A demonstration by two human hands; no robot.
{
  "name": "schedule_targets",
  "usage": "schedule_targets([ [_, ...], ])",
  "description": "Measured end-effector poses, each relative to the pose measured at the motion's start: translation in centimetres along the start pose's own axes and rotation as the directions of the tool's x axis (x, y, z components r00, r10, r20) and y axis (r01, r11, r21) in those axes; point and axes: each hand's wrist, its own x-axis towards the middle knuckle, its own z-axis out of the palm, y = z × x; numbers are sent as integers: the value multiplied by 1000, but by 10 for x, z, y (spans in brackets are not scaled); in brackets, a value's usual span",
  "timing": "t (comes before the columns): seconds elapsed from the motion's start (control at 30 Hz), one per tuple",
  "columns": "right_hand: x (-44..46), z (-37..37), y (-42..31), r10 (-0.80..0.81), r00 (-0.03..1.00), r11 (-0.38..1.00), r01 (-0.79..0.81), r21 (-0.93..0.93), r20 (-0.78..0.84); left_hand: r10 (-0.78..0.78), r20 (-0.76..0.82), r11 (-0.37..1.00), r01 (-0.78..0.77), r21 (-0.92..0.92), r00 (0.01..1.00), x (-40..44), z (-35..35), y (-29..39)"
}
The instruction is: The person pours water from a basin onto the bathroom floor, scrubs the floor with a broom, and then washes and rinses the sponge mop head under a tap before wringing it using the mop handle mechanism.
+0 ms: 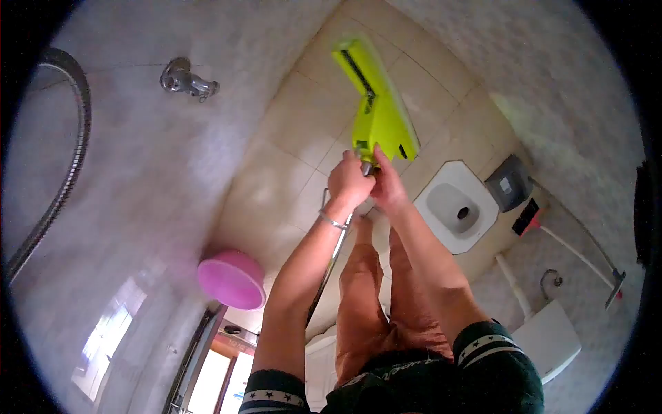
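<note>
Both hands meet near the middle of the view, at the base of a bright green mop head [378, 124]. My left hand [350, 181], with a bracelet on its wrist, is wrapped round the metal pole [338, 252] just below the green part. Close beside it, my right hand [388, 185] grips the same joint, its thumb against the green plastic. The mop head is held up in front of the tiled floor, its far end slightly blurred. The pole runs down along the forearm on the bracelet side.
A white squat toilet [458, 207] is set in the floor at right, beside a grey bin [509, 183] and a red-handled brush [527, 217]. A pink basin [232, 279] stands lower left. A tap [186, 81] and a shower hose [81, 131] are on the left wall.
</note>
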Motion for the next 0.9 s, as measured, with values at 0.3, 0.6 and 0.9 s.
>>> schedule_targets([
  [0.3,-27,-29,2,-158,987,915,162,369,-42,205,195,964,-233,130,959,-49,4,63],
  [0.6,-94,9,-24,-80,997,897,67,438,12,452,239,545,-478,689,859,-96,10,84],
  [0.9,-66,-17,-38,-316,947,659,264,704,-60,314,342,885,-403,232,886,-201,-151,59],
])
